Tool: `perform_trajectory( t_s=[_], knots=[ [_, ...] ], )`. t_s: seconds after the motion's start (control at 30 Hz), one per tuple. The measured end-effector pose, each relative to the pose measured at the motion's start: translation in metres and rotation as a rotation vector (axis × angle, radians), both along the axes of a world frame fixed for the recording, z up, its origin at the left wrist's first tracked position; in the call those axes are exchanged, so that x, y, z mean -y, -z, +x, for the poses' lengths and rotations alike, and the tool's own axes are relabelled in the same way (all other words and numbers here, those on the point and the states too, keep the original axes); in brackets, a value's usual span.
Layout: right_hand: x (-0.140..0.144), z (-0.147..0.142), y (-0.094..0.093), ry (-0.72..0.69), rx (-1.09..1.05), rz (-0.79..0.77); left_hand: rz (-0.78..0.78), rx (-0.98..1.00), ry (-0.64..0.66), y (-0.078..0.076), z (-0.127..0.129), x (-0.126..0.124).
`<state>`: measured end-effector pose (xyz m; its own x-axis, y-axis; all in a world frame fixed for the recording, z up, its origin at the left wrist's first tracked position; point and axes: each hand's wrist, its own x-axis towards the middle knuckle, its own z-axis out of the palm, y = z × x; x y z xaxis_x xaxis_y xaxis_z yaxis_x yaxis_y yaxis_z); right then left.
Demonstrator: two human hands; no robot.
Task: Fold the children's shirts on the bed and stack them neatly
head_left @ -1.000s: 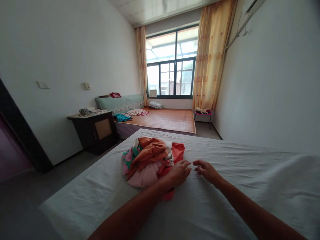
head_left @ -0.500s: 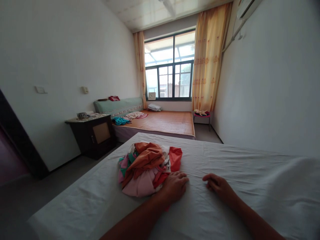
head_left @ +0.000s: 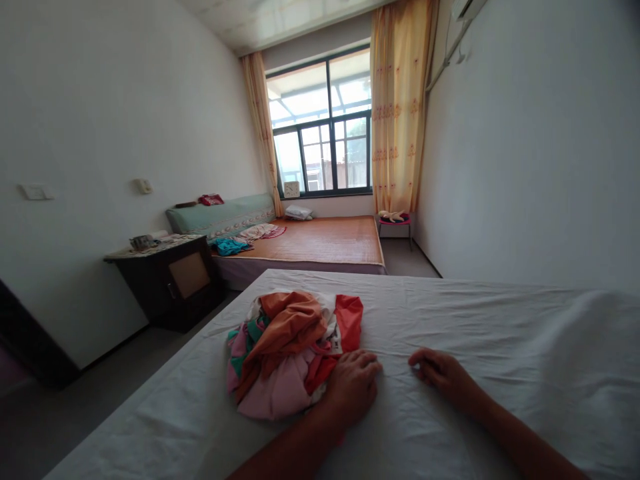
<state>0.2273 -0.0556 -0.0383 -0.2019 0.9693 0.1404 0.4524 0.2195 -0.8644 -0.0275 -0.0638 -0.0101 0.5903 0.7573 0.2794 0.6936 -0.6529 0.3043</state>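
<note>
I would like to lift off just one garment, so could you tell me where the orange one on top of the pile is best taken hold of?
Probably at the raised fold on the crest of the orange garment, coming from above. It lies uppermost on the clothes pile, bunched into ridges that fingers can pinch. The left hand rests at the pile's near edge; the right hand lies on the white sheet.

Home bedroom, white-sheeted bed [head_left: 450,320], second bed [head_left: 320,243] (mat-covered), curtained window [head_left: 325,127], nightstand [head_left: 167,280]

Hands drawn apart on the bed

The right hand [head_left: 443,373] slid toward 3 o'clock from the left hand [head_left: 353,387], which settled against the clothes pile [head_left: 290,347].
</note>
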Motion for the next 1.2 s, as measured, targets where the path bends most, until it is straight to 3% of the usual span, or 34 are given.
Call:
perform_trajectory(
  t_s=[0.53, 0.87, 1.2],
  knots=[
    [0.002, 0.007, 0.003, -0.022, -0.029, 0.042, 0.124, 0.011, -0.012, 0.001, 0.009, 0.004],
    [0.002, 0.012, -0.002, -0.051, -0.157, -0.023, 0.136, -0.026, -0.058, 0.001, 0.017, 0.003],
    [0.001, 0.013, -0.001, -0.063, -0.139, -0.039, 0.116, -0.009, -0.085, 0.001, 0.017, 0.001]
  ],
)
